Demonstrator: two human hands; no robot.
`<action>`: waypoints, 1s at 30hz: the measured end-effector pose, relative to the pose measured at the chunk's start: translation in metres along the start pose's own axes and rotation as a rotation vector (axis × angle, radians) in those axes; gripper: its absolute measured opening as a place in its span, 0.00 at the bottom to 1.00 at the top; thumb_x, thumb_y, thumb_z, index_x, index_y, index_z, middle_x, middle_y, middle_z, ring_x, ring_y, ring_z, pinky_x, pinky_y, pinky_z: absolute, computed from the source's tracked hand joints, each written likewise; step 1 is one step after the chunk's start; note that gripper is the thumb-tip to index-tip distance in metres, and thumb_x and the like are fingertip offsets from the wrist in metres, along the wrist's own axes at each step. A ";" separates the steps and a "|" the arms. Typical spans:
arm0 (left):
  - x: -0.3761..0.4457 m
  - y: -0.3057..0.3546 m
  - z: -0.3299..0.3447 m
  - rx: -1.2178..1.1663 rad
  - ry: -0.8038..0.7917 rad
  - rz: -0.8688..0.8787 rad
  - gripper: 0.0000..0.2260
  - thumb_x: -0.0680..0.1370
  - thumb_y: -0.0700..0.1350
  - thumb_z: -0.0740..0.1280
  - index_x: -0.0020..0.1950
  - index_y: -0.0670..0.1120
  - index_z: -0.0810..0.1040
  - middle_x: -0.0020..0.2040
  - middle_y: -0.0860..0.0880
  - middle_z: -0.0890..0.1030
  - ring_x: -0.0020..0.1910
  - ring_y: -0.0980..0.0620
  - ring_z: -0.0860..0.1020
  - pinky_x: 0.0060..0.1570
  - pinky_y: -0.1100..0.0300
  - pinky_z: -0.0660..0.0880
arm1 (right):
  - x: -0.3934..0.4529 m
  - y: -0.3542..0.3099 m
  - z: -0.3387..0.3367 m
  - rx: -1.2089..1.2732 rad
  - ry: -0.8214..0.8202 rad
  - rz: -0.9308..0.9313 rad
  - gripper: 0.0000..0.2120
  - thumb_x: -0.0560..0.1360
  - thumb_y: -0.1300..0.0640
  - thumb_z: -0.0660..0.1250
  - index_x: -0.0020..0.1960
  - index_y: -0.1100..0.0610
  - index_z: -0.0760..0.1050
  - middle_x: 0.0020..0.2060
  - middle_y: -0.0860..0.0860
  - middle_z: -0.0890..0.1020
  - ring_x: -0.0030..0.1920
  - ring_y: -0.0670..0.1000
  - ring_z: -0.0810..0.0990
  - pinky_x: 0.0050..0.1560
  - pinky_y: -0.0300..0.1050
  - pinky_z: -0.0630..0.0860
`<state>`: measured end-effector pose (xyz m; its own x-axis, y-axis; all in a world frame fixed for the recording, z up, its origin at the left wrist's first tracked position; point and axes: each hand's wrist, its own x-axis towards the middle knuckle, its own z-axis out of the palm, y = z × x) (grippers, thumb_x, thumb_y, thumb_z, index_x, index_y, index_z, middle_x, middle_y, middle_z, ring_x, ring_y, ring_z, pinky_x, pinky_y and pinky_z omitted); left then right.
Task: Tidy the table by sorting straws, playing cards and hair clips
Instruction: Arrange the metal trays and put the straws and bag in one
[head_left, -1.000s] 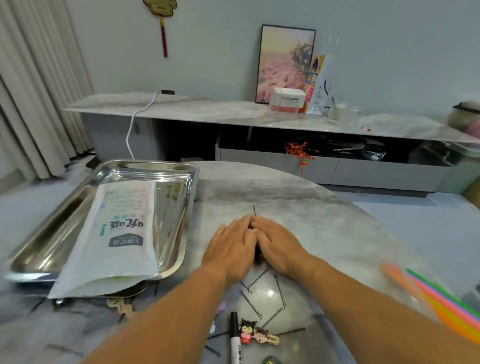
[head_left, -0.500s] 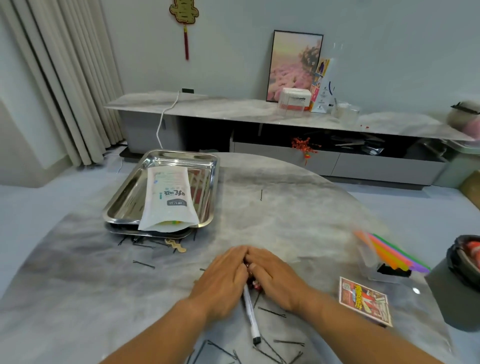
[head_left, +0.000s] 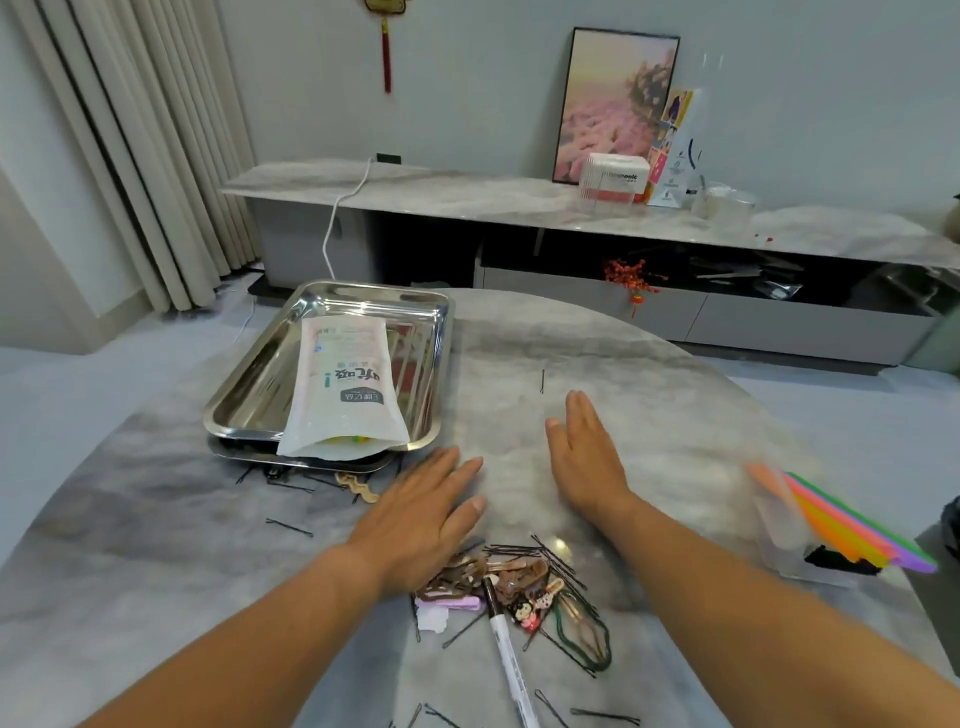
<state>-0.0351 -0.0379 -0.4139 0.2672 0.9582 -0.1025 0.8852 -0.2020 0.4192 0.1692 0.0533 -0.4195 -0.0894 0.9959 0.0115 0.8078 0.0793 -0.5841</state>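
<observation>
Both hands flat, fingers straight, holding nothing. Clip pile (head_left: 514, 582) lies lower centre, just below the left hand (head_left: 421, 514), nearer it than the right hand (head_left: 587, 457).

"Panasonic" is printed, partly legible, on the white box (head_left: 614, 183) on the far sideboard. Chinese characters are printed on the pouch (head_left: 340, 387) in the tray.

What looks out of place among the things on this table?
A white marker pen lies in the heap of hair clips near the table's front edge; it is neither straw, card nor clip. One bobby pin lies alone, far from the heap.
</observation>
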 end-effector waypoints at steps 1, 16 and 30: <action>0.006 -0.003 0.002 0.027 0.012 0.010 0.26 0.82 0.62 0.44 0.79 0.59 0.45 0.79 0.57 0.42 0.76 0.62 0.38 0.72 0.62 0.36 | 0.011 0.000 0.003 -0.041 0.013 -0.004 0.26 0.84 0.49 0.48 0.78 0.60 0.54 0.78 0.55 0.57 0.78 0.54 0.55 0.75 0.47 0.51; 0.014 -0.008 0.006 -0.068 0.030 0.022 0.26 0.83 0.59 0.45 0.79 0.56 0.42 0.79 0.58 0.46 0.73 0.69 0.40 0.71 0.66 0.36 | 0.016 -0.022 0.015 -0.164 -0.304 -0.411 0.21 0.85 0.54 0.49 0.78 0.54 0.60 0.77 0.48 0.60 0.77 0.44 0.55 0.76 0.40 0.45; -0.110 0.027 0.028 -0.113 -0.028 0.090 0.24 0.83 0.58 0.44 0.79 0.58 0.45 0.79 0.59 0.47 0.75 0.67 0.42 0.72 0.68 0.37 | -0.161 -0.003 -0.005 -0.018 -0.343 -0.397 0.21 0.82 0.53 0.52 0.73 0.51 0.69 0.73 0.44 0.68 0.72 0.37 0.60 0.74 0.32 0.48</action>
<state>-0.0299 -0.1543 -0.4171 0.3556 0.9308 -0.0843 0.8088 -0.2612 0.5268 0.1836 -0.1071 -0.4157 -0.5738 0.8181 -0.0387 0.6827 0.4517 -0.5743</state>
